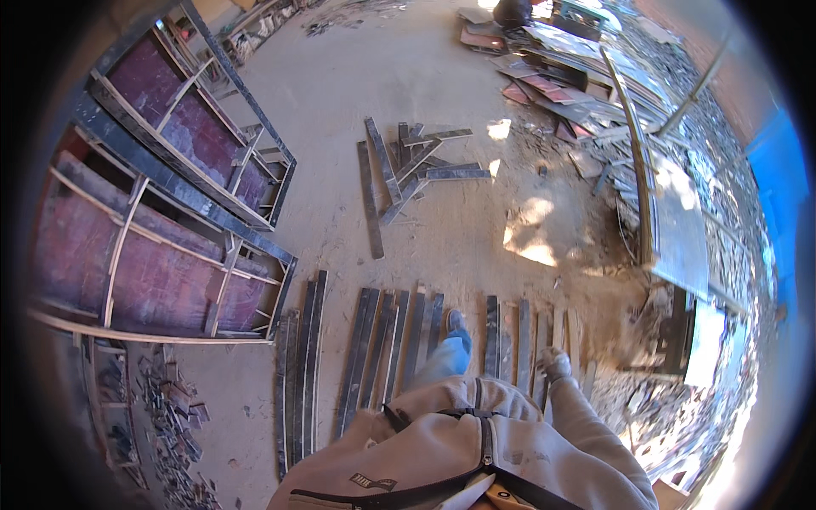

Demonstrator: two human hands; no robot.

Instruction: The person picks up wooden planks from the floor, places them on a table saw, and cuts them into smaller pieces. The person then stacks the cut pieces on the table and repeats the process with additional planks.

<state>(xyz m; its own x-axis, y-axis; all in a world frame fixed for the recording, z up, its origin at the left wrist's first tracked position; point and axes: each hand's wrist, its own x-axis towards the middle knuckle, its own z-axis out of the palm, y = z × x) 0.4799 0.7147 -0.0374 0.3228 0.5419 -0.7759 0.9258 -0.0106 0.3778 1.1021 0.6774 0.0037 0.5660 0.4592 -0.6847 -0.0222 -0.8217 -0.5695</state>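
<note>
My right hand (557, 364), which looks gloved in grey, hangs low at my right side over a row of long dark wooden strips (492, 336). Its fingers are small and indistinct, so I cannot make out whether they grip a strip. Paler strips (573, 337) lie just beside the hand. More dark strips (357, 348) are laid roughly side by side on the ground ahead and to the left of my body. My left hand is out of sight. One of my shoes (456, 322) is planted among the strips.
Ahead lies a loose pile of crossed strips (416, 166) on the dusty ground. Large framed reddish panels (153, 263) stand at the left, with small wood scraps (174, 425) below them. Stacked boards (561, 85), a long upright beam (633, 161) and rubble fill the right.
</note>
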